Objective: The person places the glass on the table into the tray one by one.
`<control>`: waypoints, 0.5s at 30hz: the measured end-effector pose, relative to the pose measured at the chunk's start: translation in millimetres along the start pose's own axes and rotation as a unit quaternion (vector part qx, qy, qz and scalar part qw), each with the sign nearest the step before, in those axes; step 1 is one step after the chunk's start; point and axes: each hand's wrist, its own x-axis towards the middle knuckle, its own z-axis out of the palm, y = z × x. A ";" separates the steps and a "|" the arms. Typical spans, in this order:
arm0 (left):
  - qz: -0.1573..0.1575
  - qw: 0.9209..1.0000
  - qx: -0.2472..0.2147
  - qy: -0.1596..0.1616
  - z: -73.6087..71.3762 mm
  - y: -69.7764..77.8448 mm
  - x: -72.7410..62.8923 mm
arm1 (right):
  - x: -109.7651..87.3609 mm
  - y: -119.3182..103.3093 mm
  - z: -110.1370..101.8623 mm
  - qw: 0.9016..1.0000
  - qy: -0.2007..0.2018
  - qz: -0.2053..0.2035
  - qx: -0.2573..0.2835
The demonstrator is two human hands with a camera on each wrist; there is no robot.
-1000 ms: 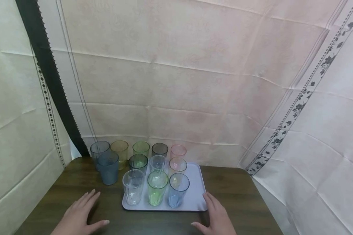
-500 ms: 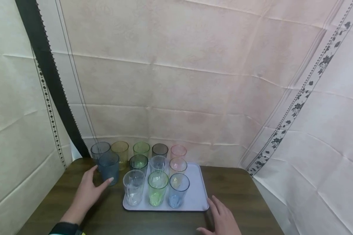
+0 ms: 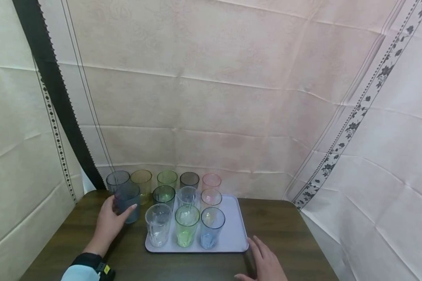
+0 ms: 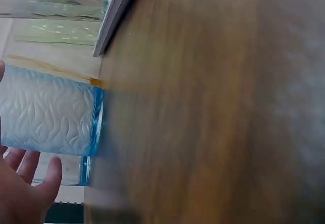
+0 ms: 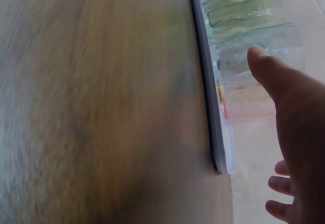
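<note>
A blue tumbler (image 3: 127, 197) with a wavy raised pattern stands upright on the wooden table, left of the tray. Round its lower half my left hand (image 3: 107, 226) holds it, thumb on the near right side, fingers on the far left. In the left wrist view the fingers (image 4: 51, 181) lie along one side of the tumbler (image 4: 51, 109), with the thumb tip just in frame opposite. My right hand (image 3: 265, 259) is relaxed and holds nothing, its fingertips by the front right corner of the white tray (image 3: 233, 224).
On the tray stand a clear glass (image 3: 158, 228), a light green glass (image 3: 185, 230) and a light blue glass (image 3: 211, 232), with more tinted glasses behind them. An amber glass (image 3: 142, 189) and a blue-grey glass (image 3: 117, 178) stand close beside the held tumbler. Cloth (image 3: 211, 97) hangs behind the table.
My left hand has moved forward from the table's front left to the blue tumbler and closed round it. My right hand has drawn back slightly to the right. The glasses stay in place.
</note>
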 end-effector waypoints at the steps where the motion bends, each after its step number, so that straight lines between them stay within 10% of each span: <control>1: -0.002 1.000 -0.004 0.001 -1.2 0.1 -1.4 | -0.2 -0.8 0.0 1.000 0.003 0.000 -0.003; 15: 0.091 0.995 0.022 -0.023 -57.0 39.3 -90.3 | -2.0 -14.3 -9.0 0.994 -0.015 0.026 0.105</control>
